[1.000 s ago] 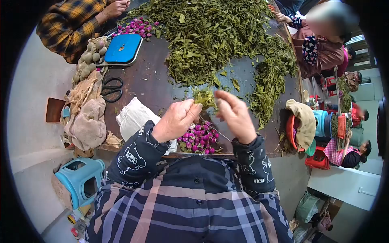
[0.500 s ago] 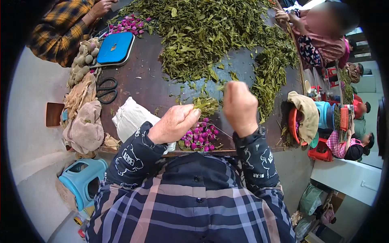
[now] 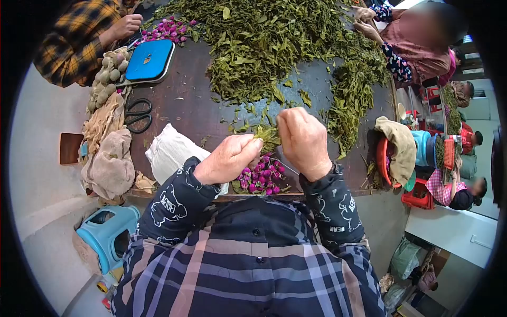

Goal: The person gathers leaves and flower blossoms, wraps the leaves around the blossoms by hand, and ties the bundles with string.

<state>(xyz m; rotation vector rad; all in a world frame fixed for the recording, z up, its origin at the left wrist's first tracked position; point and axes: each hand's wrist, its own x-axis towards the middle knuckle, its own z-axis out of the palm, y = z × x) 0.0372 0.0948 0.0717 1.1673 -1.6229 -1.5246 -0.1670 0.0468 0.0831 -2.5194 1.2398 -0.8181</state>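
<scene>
We see green leaves (image 3: 285, 47) heaped over a dark brown tabletop (image 3: 185, 105). Magenta flower heads (image 3: 261, 179) lie at its near edge, with a white cloth bag (image 3: 171, 153) beside them. Near the left edge sit a bright blue scale (image 3: 149, 61), black scissors (image 3: 138, 116) and beige cloths (image 3: 108, 158). Our shirt (image 3: 248, 274) is navy plaid with pale stripes.
</scene>
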